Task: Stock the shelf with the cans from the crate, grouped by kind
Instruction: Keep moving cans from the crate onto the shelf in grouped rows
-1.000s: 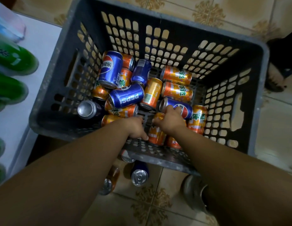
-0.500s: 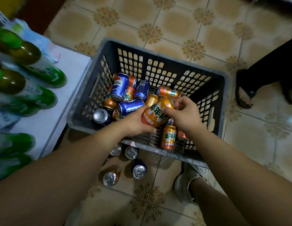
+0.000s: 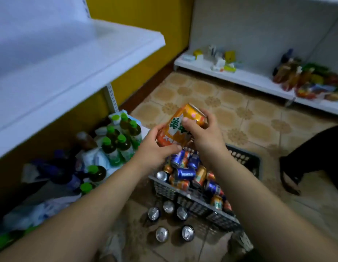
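Observation:
Both my hands hold orange cans in front of me, above the crate. My left hand (image 3: 155,148) grips the lower end of a big orange can (image 3: 176,129) with green lettering. My right hand (image 3: 205,133) wraps around its upper part, and a second orange can top (image 3: 197,115) shows under those fingers. Below, the grey plastic crate (image 3: 245,161) holds several blue cans (image 3: 184,173) and orange cans (image 3: 200,175) lying mixed. The white shelf (image 3: 70,59) juts out at the upper left, its surface bare.
Several cans (image 3: 161,233) stand upright on the tiled floor in front of the crate. Green-capped bottles (image 3: 119,142) and bags crowd the low shelf at left. A far low shelf (image 3: 240,77) carries small boxes and snack packets. Another person's sandalled foot (image 3: 291,178) is at right.
My view swung up from the crate to the shelves. Both hands rose out of the crate with the orange cans, now held higher and farther from it.

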### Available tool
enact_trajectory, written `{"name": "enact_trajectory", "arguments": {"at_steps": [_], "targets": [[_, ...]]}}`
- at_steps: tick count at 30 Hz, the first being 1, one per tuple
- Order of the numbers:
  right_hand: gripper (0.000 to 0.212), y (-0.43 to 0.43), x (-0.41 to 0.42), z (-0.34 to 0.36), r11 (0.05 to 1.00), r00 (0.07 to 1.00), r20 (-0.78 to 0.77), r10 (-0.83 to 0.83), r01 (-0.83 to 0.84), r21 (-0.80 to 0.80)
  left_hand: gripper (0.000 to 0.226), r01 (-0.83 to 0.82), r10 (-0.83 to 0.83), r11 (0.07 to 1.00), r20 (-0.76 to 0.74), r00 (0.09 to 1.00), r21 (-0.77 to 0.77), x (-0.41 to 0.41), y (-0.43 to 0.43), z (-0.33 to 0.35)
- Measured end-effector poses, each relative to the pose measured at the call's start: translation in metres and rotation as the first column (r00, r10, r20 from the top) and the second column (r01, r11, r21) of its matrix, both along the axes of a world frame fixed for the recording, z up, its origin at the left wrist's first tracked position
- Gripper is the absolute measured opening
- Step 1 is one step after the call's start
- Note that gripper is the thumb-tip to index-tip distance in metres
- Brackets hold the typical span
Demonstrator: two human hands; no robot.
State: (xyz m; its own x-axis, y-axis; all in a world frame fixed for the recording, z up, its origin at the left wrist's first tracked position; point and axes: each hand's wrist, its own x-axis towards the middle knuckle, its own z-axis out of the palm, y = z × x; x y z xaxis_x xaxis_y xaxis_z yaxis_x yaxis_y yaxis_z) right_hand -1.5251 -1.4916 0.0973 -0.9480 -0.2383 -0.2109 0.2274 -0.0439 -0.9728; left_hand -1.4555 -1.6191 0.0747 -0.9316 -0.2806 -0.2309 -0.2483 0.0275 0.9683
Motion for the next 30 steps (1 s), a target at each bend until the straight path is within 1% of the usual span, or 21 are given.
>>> {"name": "enact_trajectory", "arguments": {"at_steps": [2,4,6,9,11,12,14,15,17,19,20,21,22,23,24,26,29,30], "targets": [[0.056,-0.022,0.021,0.043,0.997,0.991,-0.107,0.080,-0.082,-0.010,0.068,-0.035,0.033,0.999,-0.048,0.998,-0.037,0.029,-0.019,0.038],[0.046,-0.046,0.045,0.081,0.982,0.965,-0.189,0.179,-0.186,-0.016,0.074,-0.071,0.064,0.992,-0.072,0.995,-0.108,0.062,-0.041,0.074],[0.046,-0.075,0.072,0.114,0.959,0.926,-0.261,0.273,-0.282,0.005,0.075,-0.138,0.122,0.975,-0.096,0.988,-0.174,0.100,-0.065,0.108],[0.049,-0.120,0.116,0.157,0.915,0.838,-0.380,0.391,-0.399,0.059,0.066,-0.244,0.215,0.928,-0.130,0.968,-0.281,0.159,-0.103,0.153],[0.048,-0.150,0.149,0.179,0.867,0.766,-0.428,0.480,-0.488,0.097,0.070,-0.306,0.283,0.882,-0.118,0.952,-0.359,0.200,-0.127,0.175],[0.048,-0.164,0.165,0.186,0.840,0.728,-0.447,0.520,-0.531,0.112,0.076,-0.335,0.326,0.849,-0.095,0.941,-0.408,0.222,-0.139,0.182],[0.047,-0.192,0.197,0.196,0.785,0.661,-0.466,0.588,-0.606,0.130,0.086,-0.387,0.426,0.760,-0.051,0.903,-0.521,0.268,-0.162,0.192],[0.047,-0.206,0.213,0.199,0.751,0.628,-0.462,0.626,-0.646,0.140,0.084,-0.400,0.480,0.703,-0.022,0.877,-0.589,0.291,-0.173,0.194],[0.051,-0.229,0.245,0.201,0.677,0.561,-0.441,0.701,-0.718,0.163,0.076,-0.363,0.579,0.577,0.053,0.814,-0.732,0.338,-0.189,0.195],[0.056,-0.249,0.271,0.199,0.621,0.503,-0.427,0.752,-0.758,0.201,0.074,-0.263,0.652,0.494,0.153,0.743,-0.829,0.382,-0.203,0.190],[0.059,-0.258,0.283,0.199,0.599,0.478,-0.426,0.768,-0.771,0.215,0.076,-0.188,0.686,0.473,0.225,0.692,-0.861,0.402,-0.208,0.188],[0.061,-0.266,0.294,0.198,0.580,0.456,-0.427,0.781,-0.782,0.226,0.081,-0.111,0.716,0.473,0.308,0.626,-0.874,0.419,-0.212,0.185],[0.062,-0.274,0.302,0.196,0.563,0.434,-0.428,0.793,-0.791,0.241,0.085,-0.056,0.738,0.487,0.376,0.561,-0.872,0.432,-0.216,0.182],[0.063,-0.282,0.309,0.194,0.547,0.414,-0.428,0.804,-0.798,0.255,0.089,-0.034,0.750,0.502,0.415,0.515,-0.864,0.442,-0.218,0.179],[0.064,-0.288,0.316,0.193,0.529,0.393,-0.427,0.815,-0.804,0.271,0.090,-0.033,0.756,0.508,0.427,0.496,-0.861,0.449,-0.220,0.176],[0.067,-0.301,0.326,0.189,0.501,0.353,-0.433,0.829,-0.813,0.296,0.091,-0.043,0.766,0.489,0.405,0.499,-0.871,0.455,-0.221,0.172],[0.065,-0.324,0.333,0.188,0.497,0.327,-0.458,0.826,-0.807,0.320,0.090,-0.047,0.788,0.439,0.359,0.501,-0.897,0.460,-0.223,0.171],[0.064,-0.332,0.334,0.189,0.497,0.305,-0.477,0.824,-0.794,0.351,0.091,-0.047,0.793,0.431,0.353,0.496,-0.901,0.461,-0.224,0.171]]}}
